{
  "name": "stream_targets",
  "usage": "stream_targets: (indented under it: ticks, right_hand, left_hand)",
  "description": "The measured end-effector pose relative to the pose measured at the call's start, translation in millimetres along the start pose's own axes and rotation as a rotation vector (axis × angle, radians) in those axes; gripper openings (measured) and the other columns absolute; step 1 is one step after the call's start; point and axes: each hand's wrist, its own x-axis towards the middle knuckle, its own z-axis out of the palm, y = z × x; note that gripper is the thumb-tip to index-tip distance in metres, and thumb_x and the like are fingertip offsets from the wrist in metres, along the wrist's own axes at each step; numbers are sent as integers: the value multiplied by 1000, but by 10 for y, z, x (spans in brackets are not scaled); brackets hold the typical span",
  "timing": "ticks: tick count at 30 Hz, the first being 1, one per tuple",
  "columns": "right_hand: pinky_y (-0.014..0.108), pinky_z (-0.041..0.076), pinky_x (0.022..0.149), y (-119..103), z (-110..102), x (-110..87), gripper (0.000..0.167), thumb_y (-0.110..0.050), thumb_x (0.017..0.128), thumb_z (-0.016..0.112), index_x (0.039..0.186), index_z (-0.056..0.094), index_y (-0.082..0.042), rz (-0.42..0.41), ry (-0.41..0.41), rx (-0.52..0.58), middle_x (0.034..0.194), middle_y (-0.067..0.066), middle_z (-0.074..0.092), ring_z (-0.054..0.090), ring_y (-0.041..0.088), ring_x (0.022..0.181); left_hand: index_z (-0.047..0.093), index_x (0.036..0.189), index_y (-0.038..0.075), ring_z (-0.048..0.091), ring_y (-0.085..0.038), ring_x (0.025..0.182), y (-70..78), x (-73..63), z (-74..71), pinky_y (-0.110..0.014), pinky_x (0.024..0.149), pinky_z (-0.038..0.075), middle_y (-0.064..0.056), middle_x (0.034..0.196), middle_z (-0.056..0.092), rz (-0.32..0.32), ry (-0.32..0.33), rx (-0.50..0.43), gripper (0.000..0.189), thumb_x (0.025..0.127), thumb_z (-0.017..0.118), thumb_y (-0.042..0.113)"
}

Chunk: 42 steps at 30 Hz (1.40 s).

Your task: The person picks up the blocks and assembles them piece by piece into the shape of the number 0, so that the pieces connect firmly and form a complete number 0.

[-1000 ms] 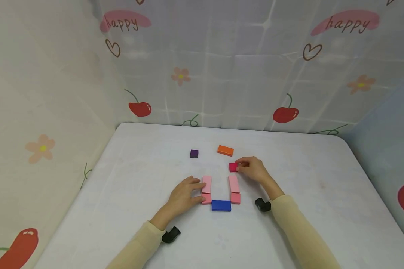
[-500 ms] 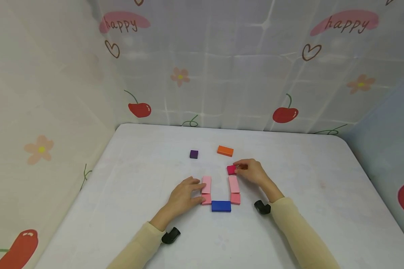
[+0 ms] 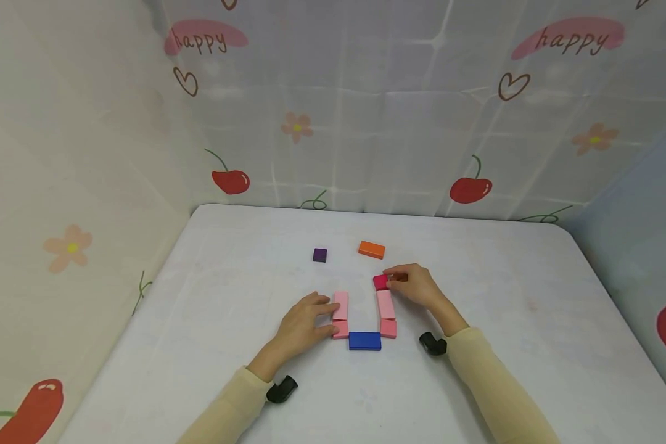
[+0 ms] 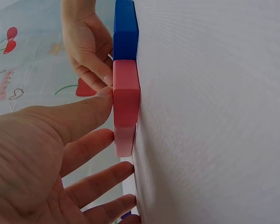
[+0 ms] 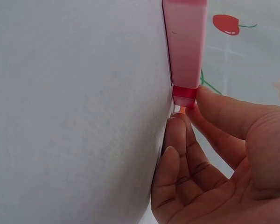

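My right hand (image 3: pixel 416 285) pinches a small red block (image 3: pixel 380 282) between thumb and index finger, right at the far end of a light pink block (image 3: pixel 385 304). The right wrist view shows the red block (image 5: pixel 184 92) in line with that light pink one (image 5: pixel 185 44). My left hand (image 3: pixel 302 324) rests beside the left column with fingers spread. Its thumb touches a darker pink block (image 4: pixel 126 105), and its index fingertip touches the light pink block (image 4: pixel 124 140) beyond. A blue block (image 3: pixel 365 341) joins the near ends of both pink columns, where a second darker pink block (image 3: pixel 388 328) sits at right.
Farther back on the white table (image 3: pixel 244 259) lie a purple block (image 3: pixel 320 254) and an orange block (image 3: pixel 372 249). A printed curtain (image 3: pixel 366 154) hangs behind the table's far edge. Black wrist cameras (image 3: pixel 282 389) sit by both cuffs.
My right hand has drawn the red block a little nearer and to the left, up to the end of the right light pink block. My left hand stays put.
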Motion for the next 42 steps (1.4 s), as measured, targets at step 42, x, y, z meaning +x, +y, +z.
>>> stream_targets:
  ticks: [42]
  right_hand:
    - [65, 35, 105, 44, 13, -439, 70, -32, 85, 75, 146, 47, -14, -248, -116, -192, 153, 20, 37, 32, 44, 140]
  left_hand:
    - [66, 128, 15, 43, -37, 137, 2, 1, 2, -56, 108, 38, -13, 134, 60, 7, 2, 18, 44, 86, 75, 25]
